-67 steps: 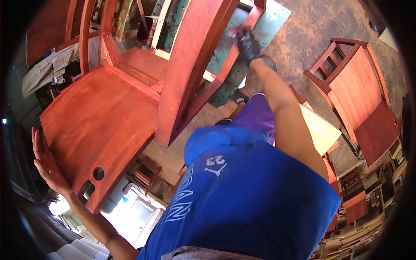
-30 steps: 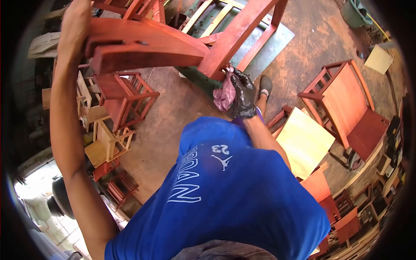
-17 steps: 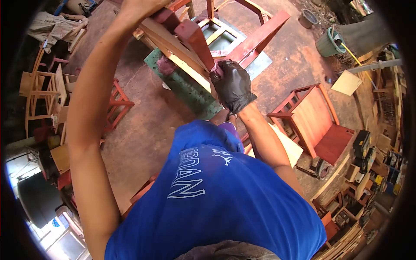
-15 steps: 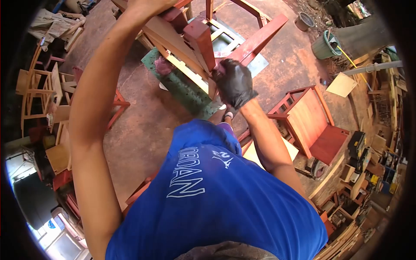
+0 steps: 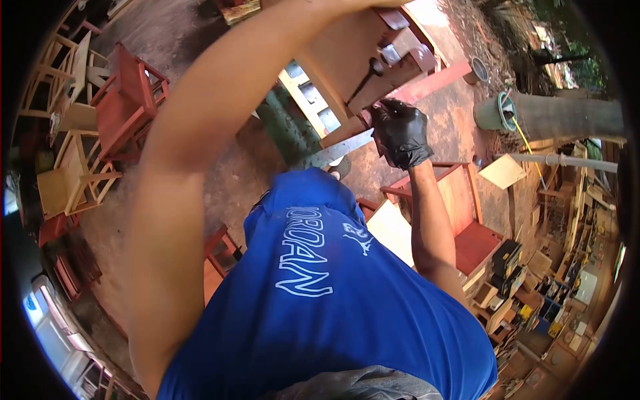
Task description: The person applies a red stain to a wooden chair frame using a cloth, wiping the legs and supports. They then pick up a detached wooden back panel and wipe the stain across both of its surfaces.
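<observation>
My right hand (image 5: 402,135), in a black glove, is closed at the lower corner of a tilted wooden chair (image 5: 340,57). A reddish-pink bit shows at its fingertips, but I cannot make out what it is. The chair has a bare brown panel and red-coloured parts, among them a long red rail (image 5: 437,85) beyond my glove. My left arm reaches across the top of the view over the chair; its hand is cut off by the upper edge. Under the chair are a pale slatted wooden frame (image 5: 310,93) and a dark green board (image 5: 285,123).
A red chair (image 5: 460,200) stands at my right, with another red chair (image 5: 127,100) at left. Unpainted chair frames (image 5: 77,167) are stacked farther left. A green bucket (image 5: 495,112) sits by a trunk. Tool boxes (image 5: 507,259) and wood pieces crowd the lower right.
The view has shifted and the chair has turned, showing more of its brown panel. Both my arms are farther right, and my left hand has left the view.
</observation>
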{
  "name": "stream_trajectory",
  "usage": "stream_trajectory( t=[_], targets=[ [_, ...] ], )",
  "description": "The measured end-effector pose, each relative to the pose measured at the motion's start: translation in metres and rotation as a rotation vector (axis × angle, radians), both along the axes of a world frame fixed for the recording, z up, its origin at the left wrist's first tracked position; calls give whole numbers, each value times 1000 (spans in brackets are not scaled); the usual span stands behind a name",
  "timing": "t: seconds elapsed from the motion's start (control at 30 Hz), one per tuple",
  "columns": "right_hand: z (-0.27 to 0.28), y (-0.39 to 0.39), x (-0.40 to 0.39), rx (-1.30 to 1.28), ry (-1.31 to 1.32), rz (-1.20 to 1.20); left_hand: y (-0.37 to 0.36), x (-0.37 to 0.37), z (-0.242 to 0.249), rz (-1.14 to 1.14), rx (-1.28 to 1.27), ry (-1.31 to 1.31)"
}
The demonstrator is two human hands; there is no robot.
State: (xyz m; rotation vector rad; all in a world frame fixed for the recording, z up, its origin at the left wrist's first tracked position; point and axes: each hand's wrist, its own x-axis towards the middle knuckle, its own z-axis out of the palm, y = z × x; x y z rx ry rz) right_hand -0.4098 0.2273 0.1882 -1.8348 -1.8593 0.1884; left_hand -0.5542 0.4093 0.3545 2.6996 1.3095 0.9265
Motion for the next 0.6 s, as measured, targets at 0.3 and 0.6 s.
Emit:
stream_trajectory(
  t=[0.3,0.6],
  targets=[
    [44,-29,-30,-80,7,116,6,5,-9,-14,-60,-178],
    [78,-27,-65,629,-175,194,-1,-11,2,-91,-123,-426]
  ],
)
